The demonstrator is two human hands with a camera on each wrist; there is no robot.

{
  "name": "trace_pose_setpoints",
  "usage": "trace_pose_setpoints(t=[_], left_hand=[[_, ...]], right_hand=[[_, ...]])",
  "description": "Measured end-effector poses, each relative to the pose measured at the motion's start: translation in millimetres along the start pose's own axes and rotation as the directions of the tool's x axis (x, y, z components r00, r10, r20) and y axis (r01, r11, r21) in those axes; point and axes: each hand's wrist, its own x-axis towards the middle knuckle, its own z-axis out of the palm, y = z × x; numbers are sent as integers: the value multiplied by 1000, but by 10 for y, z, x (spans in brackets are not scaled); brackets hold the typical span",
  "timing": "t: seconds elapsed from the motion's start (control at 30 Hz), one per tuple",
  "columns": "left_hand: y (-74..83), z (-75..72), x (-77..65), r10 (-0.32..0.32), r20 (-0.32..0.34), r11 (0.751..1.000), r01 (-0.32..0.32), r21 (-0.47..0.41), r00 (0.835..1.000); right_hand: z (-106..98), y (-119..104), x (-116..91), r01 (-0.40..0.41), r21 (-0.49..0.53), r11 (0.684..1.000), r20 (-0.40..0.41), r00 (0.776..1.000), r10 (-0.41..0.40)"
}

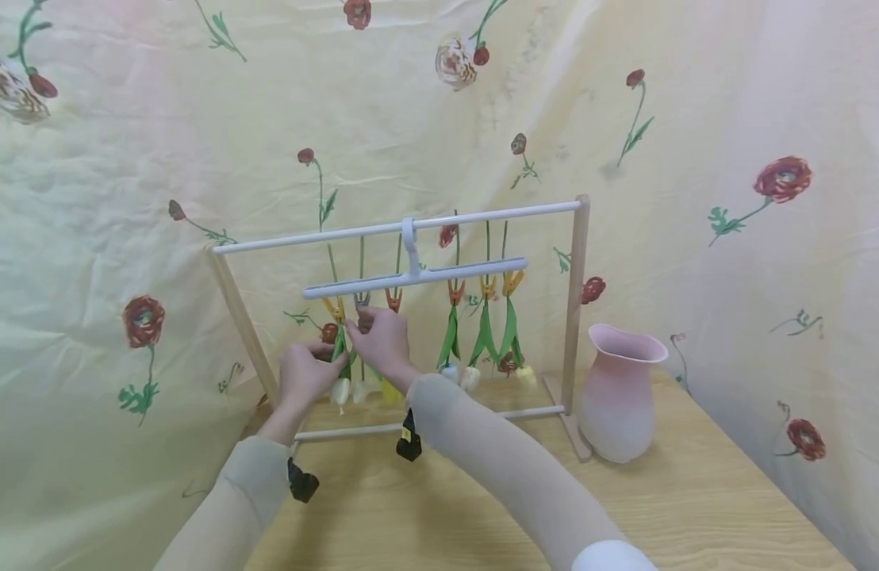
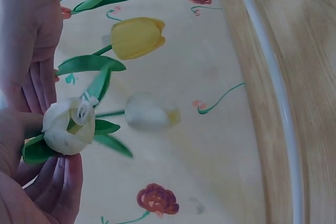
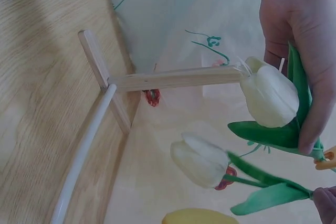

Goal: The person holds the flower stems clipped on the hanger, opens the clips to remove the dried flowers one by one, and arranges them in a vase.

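Below the left end of the long white plastic hanger, my left hand is pinching a white, green-leaved tulip, which is hanging head down from a small yellow clip. I am holding my right hand just under the hanger, near a small grey clip; whether it is gripping anything, I cannot tell.

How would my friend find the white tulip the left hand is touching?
Find the wooden-sided rack on the table. Its pale hanger holds upside-down tulips. The white tulip you want is farthest left, with its leaves in the left hand's grip.
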Motion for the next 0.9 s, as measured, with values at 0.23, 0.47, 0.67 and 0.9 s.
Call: trace_pose_setpoints(t=[0.23,0.47,0.67,0.9], left_hand=[[-9,3,-33,1,-24,1000,-1,10,1000],[-29,30,-58,14,-39,1000,-13,19,999],[-26,34,-80,57,-54,998,-55,30,997],[-19,26,-121,62,-61,997,-60,41,996]], right_hand=[[116,-77,16,-28,39,999,-53,998,30],[191,-83,42,-46,82,996,-90,994,53],[229,-69,71,-48,84,995,-121,991,58],[305,-123,46,-30,91,995,-165,985,45]])
